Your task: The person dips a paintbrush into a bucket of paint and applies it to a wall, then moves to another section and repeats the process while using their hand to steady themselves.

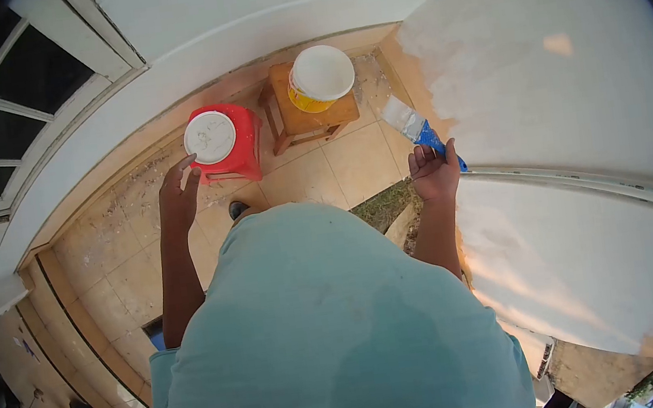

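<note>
My right hand (434, 174) grips a wide paintbrush (426, 136) by its blue, paint-spotted handle. The brush's white-coated bristles point up and to the left, close by the partly painted wall (516, 91). My left hand (177, 191) is empty, thumb and fingers apart and slightly curved. It overlaps the edge of a red plastic stool (247, 144) in this view. On that stool lies a round white lid (211, 137) with paint marks. A white and yellow paint bucket (324, 74) stands on a small wooden stool (332, 118), beyond and between my hands.
White paint covers much of the right wall, with peach patches along its edges. A pipe-like ledge (584, 176) runs along it. Paint-specked tiles (299, 176) cover the floor. Steps (84, 323) descend at left, below a white-framed window (25, 106). A dark shoe (238, 208) shows.
</note>
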Action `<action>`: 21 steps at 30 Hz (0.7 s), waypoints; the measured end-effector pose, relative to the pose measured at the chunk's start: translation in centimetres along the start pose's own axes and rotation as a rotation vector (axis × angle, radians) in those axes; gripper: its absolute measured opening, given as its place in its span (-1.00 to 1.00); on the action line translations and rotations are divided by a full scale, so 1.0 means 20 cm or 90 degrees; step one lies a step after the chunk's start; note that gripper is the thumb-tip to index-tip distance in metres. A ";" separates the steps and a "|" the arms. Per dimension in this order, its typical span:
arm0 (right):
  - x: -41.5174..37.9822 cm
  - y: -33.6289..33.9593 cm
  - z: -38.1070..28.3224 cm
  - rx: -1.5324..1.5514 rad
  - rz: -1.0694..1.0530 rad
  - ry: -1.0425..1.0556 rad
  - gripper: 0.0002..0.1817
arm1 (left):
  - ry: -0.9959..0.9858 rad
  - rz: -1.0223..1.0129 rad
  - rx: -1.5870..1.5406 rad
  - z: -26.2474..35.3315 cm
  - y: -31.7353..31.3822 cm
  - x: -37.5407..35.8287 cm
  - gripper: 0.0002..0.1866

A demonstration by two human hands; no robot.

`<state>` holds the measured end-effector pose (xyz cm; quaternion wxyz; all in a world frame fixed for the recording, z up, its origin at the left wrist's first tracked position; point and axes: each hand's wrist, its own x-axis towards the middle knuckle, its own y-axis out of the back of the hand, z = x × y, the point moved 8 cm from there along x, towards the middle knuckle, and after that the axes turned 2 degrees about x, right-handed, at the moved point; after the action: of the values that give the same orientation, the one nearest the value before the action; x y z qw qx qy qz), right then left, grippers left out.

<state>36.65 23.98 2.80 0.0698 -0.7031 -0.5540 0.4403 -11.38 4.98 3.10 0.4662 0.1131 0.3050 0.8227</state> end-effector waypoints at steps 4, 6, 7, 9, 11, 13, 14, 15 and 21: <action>0.09 -0.14 0.04 -0.124 -0.007 0.004 -0.60 | 0.030 -0.016 -0.002 -0.13 0.05 -0.02 -0.61; 0.16 -0.16 0.05 -0.174 0.006 0.002 -0.65 | 0.054 -0.029 -0.013 -0.17 0.06 -0.04 -0.63; 0.21 -0.17 0.05 -0.187 0.013 -0.003 -0.65 | 0.068 -0.034 -0.019 -0.18 0.06 -0.06 -0.63; 0.27 -0.26 0.07 -0.262 0.009 -0.004 -0.64 | 0.064 -0.013 -0.029 -0.18 0.05 -0.08 -0.63; 0.39 -0.35 0.10 -0.317 -0.023 -0.011 -0.64 | 0.071 0.023 -0.027 -0.18 0.03 -0.09 -0.64; 0.56 -0.43 0.13 -0.471 -0.040 0.009 -0.64 | 0.047 0.052 -0.005 -0.10 0.01 -0.12 -0.65; 0.66 -0.47 0.17 -0.526 -0.062 0.005 -0.64 | 0.072 0.085 -0.005 -0.07 0.00 -0.17 -0.65; 0.76 -0.52 0.22 -0.539 -0.098 -0.012 -0.64 | 0.080 0.120 -0.010 -0.02 0.00 -0.20 -0.64; 1.22 -0.72 0.49 -0.902 -0.238 0.008 -0.66 | 0.231 0.333 -0.099 0.03 0.00 -0.46 -0.60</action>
<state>19.42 46.09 -8.00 -0.3246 -0.4755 -0.8163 -0.0471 -6.04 -2.52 4.51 0.1845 0.0033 0.2796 0.9422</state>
